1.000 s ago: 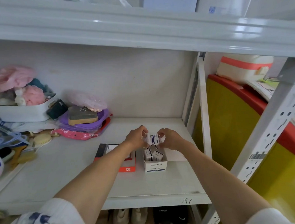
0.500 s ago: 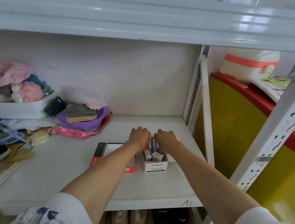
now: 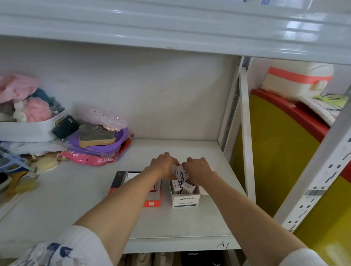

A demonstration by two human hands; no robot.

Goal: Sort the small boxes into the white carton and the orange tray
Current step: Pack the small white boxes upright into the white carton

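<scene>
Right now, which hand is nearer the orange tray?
Left. The left hand sits just past the orange tray's far right corner, its forearm crossing over the tray. The right hand is further right, over the white carton beside the tray.

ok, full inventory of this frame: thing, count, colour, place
white carton: one, white, shelf centre, open top
small boxes: several, white, standing in the carton; exact count hidden by hands
orange tray: one, orange-edged, left of the carton, touching or nearly
white tub: one, far left, holding pink items
purple basin: one, back left
shelf: one, white
yellow panel: one, red-topped, right of shelf
left hand: over the carton's back
right hand: beside it, fingers on the boxes
</scene>
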